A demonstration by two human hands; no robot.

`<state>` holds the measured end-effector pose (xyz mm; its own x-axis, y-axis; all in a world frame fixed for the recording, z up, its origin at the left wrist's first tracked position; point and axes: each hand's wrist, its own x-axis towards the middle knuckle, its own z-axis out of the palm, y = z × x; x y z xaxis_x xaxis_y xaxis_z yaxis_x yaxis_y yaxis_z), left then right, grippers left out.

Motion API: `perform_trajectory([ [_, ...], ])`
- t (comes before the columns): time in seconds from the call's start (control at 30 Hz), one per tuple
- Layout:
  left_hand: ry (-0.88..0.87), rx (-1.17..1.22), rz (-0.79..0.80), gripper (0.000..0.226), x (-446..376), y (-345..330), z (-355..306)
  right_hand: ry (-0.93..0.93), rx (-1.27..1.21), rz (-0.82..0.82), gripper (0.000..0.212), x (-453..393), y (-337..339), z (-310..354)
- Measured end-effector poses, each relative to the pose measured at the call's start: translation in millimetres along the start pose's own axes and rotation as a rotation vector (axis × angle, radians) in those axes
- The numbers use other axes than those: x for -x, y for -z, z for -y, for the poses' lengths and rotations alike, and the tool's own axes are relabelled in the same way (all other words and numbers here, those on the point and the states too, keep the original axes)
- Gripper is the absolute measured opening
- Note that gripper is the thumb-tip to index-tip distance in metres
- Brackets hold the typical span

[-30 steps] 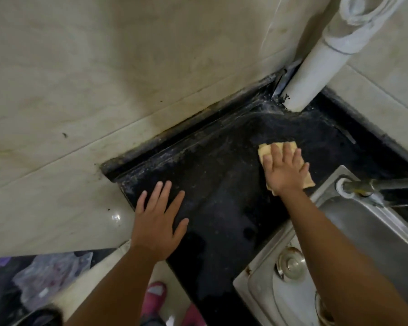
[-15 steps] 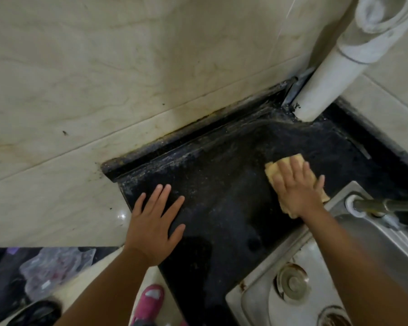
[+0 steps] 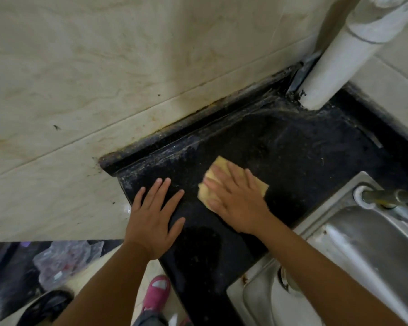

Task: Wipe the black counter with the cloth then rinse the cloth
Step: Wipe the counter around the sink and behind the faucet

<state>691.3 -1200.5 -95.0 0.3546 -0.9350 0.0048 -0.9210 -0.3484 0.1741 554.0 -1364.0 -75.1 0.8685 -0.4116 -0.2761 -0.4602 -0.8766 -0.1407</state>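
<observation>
The black counter runs from the tiled wall to the sink. A yellow cloth lies flat on it near the left part of the counter. My right hand presses down on the cloth with fingers spread, covering most of it. My left hand rests flat on the counter's left edge, fingers apart, holding nothing, just left of the cloth.
A steel sink with a tap sits at the right. A white pipe stands in the back corner. Beige wall tiles border the counter. A pink shoe and a plastic bag are on the floor below.
My right hand has slid the cloth leftward across the counter, from near the sink tap to right beside my left hand. The left hand has stayed in place.
</observation>
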Motion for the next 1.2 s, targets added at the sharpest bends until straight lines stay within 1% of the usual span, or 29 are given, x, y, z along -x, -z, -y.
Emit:
perform_trajectory([
  [0.03, -0.001, -0.001, -0.002, 0.056, 0.0, -0.4, 0.2, -0.034, 0.038, -0.018, 0.059, 10.1, -0.5, -16.7],
  [0.07, -0.002, -0.002, -0.002, 0.056, 0.2, -0.6, 0.2, -0.098, 0.037, 0.018, 0.067, 14.8, 3.5, -36.2],
  [0.1, -0.006, -0.002, -0.001, 0.056, 0.2, -0.6, 0.1, -0.177, 0.031, -0.002, 0.074, 14.7, 7.0, -58.3],
  [0.13, -0.011, -0.003, -0.002, 0.057, -0.1, -0.5, 0.1, -0.304, -0.005, -0.004, 0.073, 11.3, 12.3, -78.2],
  [0.2, -0.019, 0.001, -0.011, 0.057, -0.2, -0.6, -0.2, -0.557, -0.164, -0.013, 0.056, -5.0, 26.7, -99.2],
  [0.23, -0.021, 0.004, -0.015, 0.057, -0.2, -0.5, -0.3, -0.644, -0.243, -0.043, 0.052, -17.0, 31.6, -98.4],
  [0.27, -0.024, 0.006, -0.017, 0.057, -0.3, -0.3, -0.5, -0.693, -0.28, -0.067, 0.051, -28.3, 33.0, -90.2],
  [0.3, -0.025, 0.005, -0.019, 0.057, -0.4, 0.2, -0.6, -0.707, -0.28, -0.07, 0.051, -37.7, 34.2, -76.3],
  [0.33, -0.023, 0.001, -0.017, 0.057, -0.8, 0.5, -0.9, -0.684, -0.262, -0.058, 0.052, -46.7, 31.4, -59.9],
  [0.37, -0.019, -0.002, -0.014, 0.058, -1.3, 0.9, -0.8, -0.619, -0.237, -0.035, 0.052, -52.1, 30.1, -40.6],
  [0.43, -0.021, -0.001, -0.008, 0.059, -1.1, 1.1, -0.8, -0.44, -0.19, -0.038, 0.053, -51.0, 19.8, 0.6],
  [0.5, -0.022, -0.004, -0.006, 0.059, -1.1, 2.8, -1.8, -0.232, -0.107, -0.111, 0.049, -30.0, 4.6, 28.9],
  [0.53, -0.023, -0.004, -0.002, 0.058, -1.0, 3.8, -2.2, -0.168, -0.076, -0.149, 0.048, -16.1, -2.0, 34.4],
  [0.57, -0.022, -0.001, 0.005, 0.058, -0.9, 4.7, -2.4, -0.123, -0.061, -0.151, 0.048, -2.0, -7.7, 31.8],
  [0.6, -0.019, 0.0, 0.011, 0.059, -0.9, 5.2, -2.6, -0.122, -0.059, -0.127, 0.048, 12.4, -15.0, 19.6],
  [0.7, -0.011, -0.006, 0.021, 0.06, -0.5, 5.5, -1.9, -0.23, 0.015, -0.107, 0.051, 42.5, -16.5, -33.1],
  [0.77, -0.003, -0.001, 0.028, 0.058, -0.3, 6.3, -1.7, -0.417, 0.03, -0.07, 0.049, 51.7, -5.9, -71.0],
  [0.83, -0.003, 0.001, 0.034, 0.057, -0.8, 6.9, -2.3, -0.653, -0.103, -0.016, 0.05, 53.3, 10.4, -101.9],
  [0.87, -0.004, 0.003, 0.035, 0.056, -0.8, 6.8, -2.3, -0.727, -0.152, -0.03, 0.05, 50.3, 17.9, -115.0],
  [0.97, 0.005, 0.007, 0.033, 0.056, -1.9, 8.6, -3.3, -0.884, -0.226, -0.08, 0.051, 25.9, 36.7, -148.7],
  [1.03, 0.001, 0.001, 0.056, 0.056, -2.3, 9.4, -3.3, -0.977, -0.29, -0.103, 0.052, 10.2, 44.5, -157.6],
  [1.1, 0.01, 0.007, 0.08, 0.056, -1.6, 10.7, -3.6, -1.005, -0.305, -0.12, 0.052, -4.2, 45.7, -156.4],
  [1.13, 0.01, 0.008, 0.089, 0.056, -1.5, 11.2, -3.9, -0.981, -0.302, -0.118, 0.053, -9.0, 44.3, -150.1],
  [1.2, 0.013, 0.008, 0.109, 0.056, -1.7, 13.3, -5.0, -0.857, -0.273, -0.113, 0.055, -15.0, 39.1, -125.2],
])
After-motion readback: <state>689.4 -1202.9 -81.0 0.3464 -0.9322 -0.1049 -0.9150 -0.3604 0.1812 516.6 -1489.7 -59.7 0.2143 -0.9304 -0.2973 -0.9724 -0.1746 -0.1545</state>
